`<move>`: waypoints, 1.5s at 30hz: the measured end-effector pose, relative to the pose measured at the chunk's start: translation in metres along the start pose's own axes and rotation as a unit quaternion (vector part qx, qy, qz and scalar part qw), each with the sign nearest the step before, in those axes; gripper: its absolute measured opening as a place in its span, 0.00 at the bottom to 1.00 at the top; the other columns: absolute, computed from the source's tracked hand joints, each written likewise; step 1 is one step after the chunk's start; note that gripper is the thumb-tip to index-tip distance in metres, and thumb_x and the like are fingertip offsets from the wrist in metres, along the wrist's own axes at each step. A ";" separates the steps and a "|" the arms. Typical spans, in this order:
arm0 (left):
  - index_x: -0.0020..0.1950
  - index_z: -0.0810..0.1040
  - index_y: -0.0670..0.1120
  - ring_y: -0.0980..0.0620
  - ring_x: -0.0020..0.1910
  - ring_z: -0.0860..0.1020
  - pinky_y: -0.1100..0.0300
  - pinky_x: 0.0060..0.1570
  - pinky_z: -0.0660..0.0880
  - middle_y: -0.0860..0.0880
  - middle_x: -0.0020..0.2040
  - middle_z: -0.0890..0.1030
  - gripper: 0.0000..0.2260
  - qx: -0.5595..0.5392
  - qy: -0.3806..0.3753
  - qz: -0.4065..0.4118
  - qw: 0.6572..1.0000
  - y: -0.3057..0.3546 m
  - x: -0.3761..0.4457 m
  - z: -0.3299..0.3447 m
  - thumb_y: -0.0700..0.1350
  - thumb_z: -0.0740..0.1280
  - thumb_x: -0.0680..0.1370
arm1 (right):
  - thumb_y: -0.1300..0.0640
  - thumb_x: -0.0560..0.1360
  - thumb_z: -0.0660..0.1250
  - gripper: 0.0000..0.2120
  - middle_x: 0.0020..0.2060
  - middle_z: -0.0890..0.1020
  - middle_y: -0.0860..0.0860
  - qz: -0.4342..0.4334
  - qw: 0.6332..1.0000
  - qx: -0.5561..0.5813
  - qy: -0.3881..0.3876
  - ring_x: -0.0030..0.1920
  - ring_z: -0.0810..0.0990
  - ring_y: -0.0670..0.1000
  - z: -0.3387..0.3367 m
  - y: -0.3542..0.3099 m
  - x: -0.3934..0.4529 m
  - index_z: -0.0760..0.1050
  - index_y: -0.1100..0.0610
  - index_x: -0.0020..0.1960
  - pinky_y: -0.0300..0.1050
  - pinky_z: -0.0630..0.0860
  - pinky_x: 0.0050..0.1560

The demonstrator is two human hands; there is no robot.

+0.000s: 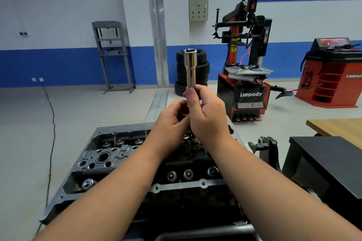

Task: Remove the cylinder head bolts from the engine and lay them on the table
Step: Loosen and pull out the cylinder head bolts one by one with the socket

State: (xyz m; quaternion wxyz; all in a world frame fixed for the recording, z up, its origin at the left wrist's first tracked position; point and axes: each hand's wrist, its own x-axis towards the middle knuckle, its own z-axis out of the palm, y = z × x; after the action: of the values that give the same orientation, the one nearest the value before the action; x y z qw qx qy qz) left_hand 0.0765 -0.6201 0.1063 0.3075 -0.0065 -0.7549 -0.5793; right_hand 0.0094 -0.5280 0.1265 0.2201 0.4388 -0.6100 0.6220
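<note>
A grey floor (78, 107) fills the far scene, closed off by a white wall with a blue band (58, 64). A red and black tyre changer (244, 76) is seen far right, with stacked tyres (203, 68) just left of it and a red wheel balancer (333, 76) further right. A grey press frame (111, 55) is placed against the wall at far left. A black table (329, 166) is found at near right, a wooden top (337, 126) behind it.

The engine (109, 164) is set near centre, its head uncovered, valve springs showing; the bolts cannot be made out among them.

Above the engine, a long chrome socket (191, 68) is held upright, open end up. Its lower end is gripped by the right hand (207, 113), thumb and fingers curled round it. The left hand (172, 117) is curled just beneath, at the socket's base; what it grips is hidden.
</note>
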 end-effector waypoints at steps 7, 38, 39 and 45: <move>0.55 0.82 0.63 0.50 0.51 0.86 0.52 0.50 0.85 0.52 0.53 0.87 0.06 -0.004 0.001 0.000 1.000 0.004 -0.001 0.002 0.52 0.70 0.82 | 0.42 0.80 0.56 0.15 0.35 0.76 0.42 0.016 0.999 0.032 0.010 0.39 0.76 0.43 -0.002 -0.001 0.002 0.74 0.49 0.45 0.34 0.70 0.40; 0.61 0.83 0.55 0.55 0.54 0.85 0.62 0.49 0.80 0.52 0.54 0.87 0.11 -0.063 -0.013 -0.028 0.998 0.008 -0.001 0.002 0.55 0.64 0.84 | 0.49 0.81 0.59 0.12 0.40 0.80 0.47 0.012 1.000 0.011 -0.001 0.44 0.79 0.49 -0.001 0.001 0.000 0.77 0.54 0.50 0.41 0.74 0.44; 0.61 0.83 0.54 0.55 0.53 0.85 0.60 0.48 0.81 0.51 0.53 0.87 0.10 -0.051 -0.007 -0.024 0.998 0.007 -0.001 0.002 0.54 0.65 0.84 | 0.48 0.81 0.61 0.09 0.40 0.80 0.46 0.013 1.000 0.020 0.005 0.42 0.79 0.46 -0.001 0.001 0.001 0.76 0.52 0.51 0.38 0.73 0.43; 0.57 0.83 0.51 0.53 0.50 0.86 0.59 0.46 0.82 0.51 0.50 0.88 0.05 -0.047 0.019 -0.022 0.998 0.005 0.000 0.002 0.49 0.69 0.83 | 0.46 0.78 0.66 0.04 0.38 0.80 0.46 0.008 1.000 0.021 0.013 0.39 0.81 0.48 -0.001 0.002 0.001 0.72 0.44 0.47 0.38 0.75 0.39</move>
State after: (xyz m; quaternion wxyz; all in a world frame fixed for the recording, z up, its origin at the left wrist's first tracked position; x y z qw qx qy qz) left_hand 0.0776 -0.6170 0.1109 0.3085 0.0070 -0.7208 -0.6207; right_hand 0.0070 -0.5274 0.1265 0.2137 0.4302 -0.5978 0.6418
